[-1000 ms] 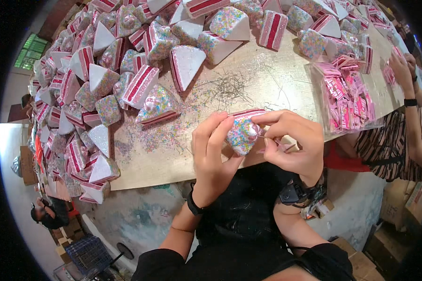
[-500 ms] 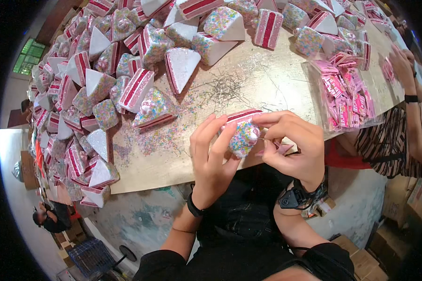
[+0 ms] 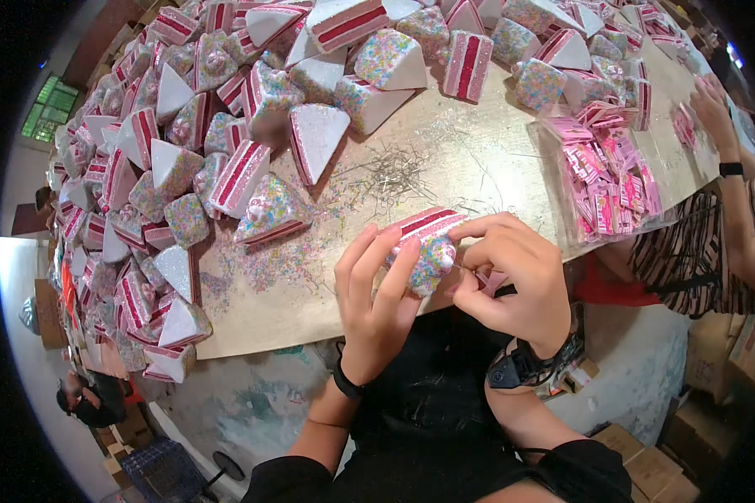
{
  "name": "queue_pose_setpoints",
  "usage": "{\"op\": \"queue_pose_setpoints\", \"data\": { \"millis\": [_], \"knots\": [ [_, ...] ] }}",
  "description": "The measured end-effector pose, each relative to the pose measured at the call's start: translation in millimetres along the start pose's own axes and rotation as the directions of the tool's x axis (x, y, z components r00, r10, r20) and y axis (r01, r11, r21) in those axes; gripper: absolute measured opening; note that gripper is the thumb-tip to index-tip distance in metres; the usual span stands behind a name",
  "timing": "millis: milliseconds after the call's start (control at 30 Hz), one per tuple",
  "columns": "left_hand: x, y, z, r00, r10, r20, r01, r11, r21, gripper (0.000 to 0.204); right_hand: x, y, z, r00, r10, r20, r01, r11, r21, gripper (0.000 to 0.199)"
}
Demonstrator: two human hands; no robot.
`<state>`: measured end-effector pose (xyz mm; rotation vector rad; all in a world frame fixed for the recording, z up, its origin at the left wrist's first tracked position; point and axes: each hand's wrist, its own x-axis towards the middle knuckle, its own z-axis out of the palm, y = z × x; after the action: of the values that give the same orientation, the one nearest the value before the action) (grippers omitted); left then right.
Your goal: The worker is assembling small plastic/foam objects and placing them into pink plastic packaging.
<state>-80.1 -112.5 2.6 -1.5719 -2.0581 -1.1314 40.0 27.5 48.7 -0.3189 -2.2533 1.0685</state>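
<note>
A toy cake slice [image 3: 428, 260], with coloured sprinkles and pink and dark red layers, is held in my left hand [image 3: 373, 302] between thumb and fingers. My right hand [image 3: 512, 281] is closed in a pinch against its right side, next to a white-and-pink swirl on the slice. From that pinch a thin wire-like piece [image 3: 460, 267] reaches toward the swirl. Part of a pink tag [image 3: 491, 282] shows under the right fingers. Where the wire meets the slice is too small to make out.
A big heap of similar cake slices [image 3: 176, 168] covers the table's left and far side. Thin metal pins [image 3: 394, 174] and loose sprinkles [image 3: 268, 260] lie mid-table. At right is a clear bag of pink tags [image 3: 608, 180]; beyond it, another person's hand [image 3: 713, 121].
Both hands and the held slice have shifted slightly down and left in view. My right fingers have drawn a little closer together, and less of the pink tag shows.
</note>
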Motion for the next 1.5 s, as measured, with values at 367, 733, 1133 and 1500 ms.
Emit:
{"op": "queue_pose_setpoints", "data": {
  "millis": [367, 733, 1133, 1500],
  "knots": [
    [2, 1, -3, 1.0, -0.019, 0.022, 0.02, 1.0, -0.021, 0.065, 3, 2, 8, 0.996, -0.067, -0.052, 0.065, 0.997, -0.046, 0.017],
    [-1, -4, -3, 0.999, -0.051, -0.001, 0.05, 0.995, -0.09, 0.067, -4, -5, -3, 0.999, -0.039, 0.038, 0.038, 0.999, 0.018, 0.018],
    [-6, -1, 0, 0.996, -0.024, -0.082, 0.017, 0.997, -0.08, 0.065, -5, 3, -7, 0.997, -0.004, 0.077, -0.003, 0.996, 0.093, 0.014],
    [-4, 2, -3, 0.989, -0.129, -0.07, 0.122, 0.988, -0.099, 0.081, -2, -9, 2, 0.993, 0.106, 0.042, -0.108, 0.992, 0.067, 0.023]
  ]
}}
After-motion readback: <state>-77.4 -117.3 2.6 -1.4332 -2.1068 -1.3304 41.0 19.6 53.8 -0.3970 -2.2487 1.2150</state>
